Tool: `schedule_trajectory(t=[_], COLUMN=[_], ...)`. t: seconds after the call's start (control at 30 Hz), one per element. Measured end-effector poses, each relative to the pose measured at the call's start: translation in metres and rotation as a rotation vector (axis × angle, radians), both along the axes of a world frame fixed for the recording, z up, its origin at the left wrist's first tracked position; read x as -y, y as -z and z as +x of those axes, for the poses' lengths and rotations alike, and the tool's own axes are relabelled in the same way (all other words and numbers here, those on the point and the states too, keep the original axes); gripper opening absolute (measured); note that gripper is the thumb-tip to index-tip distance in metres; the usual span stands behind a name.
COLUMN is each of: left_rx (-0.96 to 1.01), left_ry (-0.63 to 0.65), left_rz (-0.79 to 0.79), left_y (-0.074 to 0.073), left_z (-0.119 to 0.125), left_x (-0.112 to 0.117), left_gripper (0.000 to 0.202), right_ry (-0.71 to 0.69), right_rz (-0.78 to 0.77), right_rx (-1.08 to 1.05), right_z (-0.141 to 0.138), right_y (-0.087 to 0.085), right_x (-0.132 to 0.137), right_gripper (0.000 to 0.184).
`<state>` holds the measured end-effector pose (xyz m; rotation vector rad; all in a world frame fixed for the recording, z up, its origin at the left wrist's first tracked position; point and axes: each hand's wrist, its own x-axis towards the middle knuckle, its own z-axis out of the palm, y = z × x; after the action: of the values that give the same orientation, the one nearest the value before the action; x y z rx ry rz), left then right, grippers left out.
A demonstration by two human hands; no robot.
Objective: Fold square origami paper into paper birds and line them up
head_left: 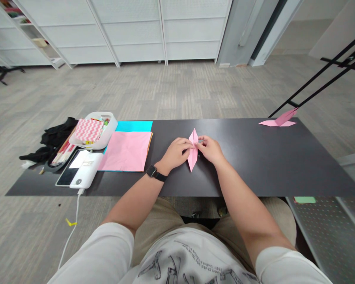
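Observation:
A long, narrow diamond of folded pink paper (192, 160) lies on the dark table in front of me, pointed at both ends. From its left side my left hand (177, 152) presses and grips the middle of the paper, its fingers bunched together. My right hand (210, 149) pinches the right edge of the same paper at mid-height, thumb against index finger. The fingertips of both hands nearly meet over the paper and hide part of its centre.
A folded pink paper shape (278, 123) stands at the table's far right. To the left are a stack of pink sheets (126, 152), a blue sheet (134, 126), a white basket (108, 132), a white corded device (87, 169), a tablet (65, 176) and black cloth (57, 134).

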<state>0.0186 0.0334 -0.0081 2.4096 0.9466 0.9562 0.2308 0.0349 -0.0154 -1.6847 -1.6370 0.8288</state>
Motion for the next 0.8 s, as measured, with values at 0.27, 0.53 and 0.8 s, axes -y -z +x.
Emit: schedule_trajectory(t=[0.27,0.53,0.8], left_rx=[-0.154,-0.151,-0.207], left_ry=[0.078,0.108,-0.031], left_rz=[-0.076,-0.082,-0.103], left_y=[0.012,0.008,0.008], left_z=[-0.005,-0.007,-0.001], left_x=[-0.007,-0.007,-0.006], left_gripper=[0.046,0.032,0.021], right_ry=[-0.063,-0.178,-0.247], right_rz=[0.081,0.162,0.150], right_rx=[0.307,0.345,0.294], right_z=[-0.002,0.008,0.014], right_y=[-0.003,0.006,0.004], right_x=[0.007,0.001,0.000], right_gripper=[0.037,0.022,0.028])
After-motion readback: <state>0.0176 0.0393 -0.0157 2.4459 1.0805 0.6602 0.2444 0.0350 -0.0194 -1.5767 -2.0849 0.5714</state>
